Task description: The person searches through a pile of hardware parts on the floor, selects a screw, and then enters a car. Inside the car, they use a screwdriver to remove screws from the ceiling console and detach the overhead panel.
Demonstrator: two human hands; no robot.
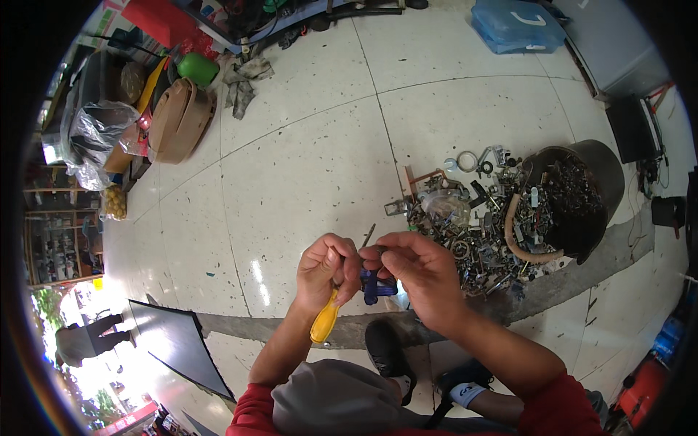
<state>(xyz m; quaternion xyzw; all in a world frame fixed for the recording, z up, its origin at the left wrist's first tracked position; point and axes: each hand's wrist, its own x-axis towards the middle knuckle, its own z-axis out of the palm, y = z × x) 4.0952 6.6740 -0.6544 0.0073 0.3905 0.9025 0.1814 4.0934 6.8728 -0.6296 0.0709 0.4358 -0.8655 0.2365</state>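
Note:
My left hand [327, 270] is closed around a screwdriver with a yellow handle [325, 321]. The handle sticks out below my palm, and a thin metal shaft [370, 234] shows beyond my fingers. Close beside it, my right hand [422, 272] is pinched on something small and dark, mostly covered by the fingertips. The fingertips of both hands almost meet. Just under them is a dark blue object [379, 288], partly hidden by my fingers; I cannot tell its kind or whether I touch it.
To the right, a pile of loose metal hardware [472, 254] spills from a tipped dark bucket [600, 160]. A wrench end [451, 165] lies at its far edge. A blue plastic case [518, 27] stands at the far right, a brown container [178, 120] at the left. A person [87, 341] stands by the doorway.

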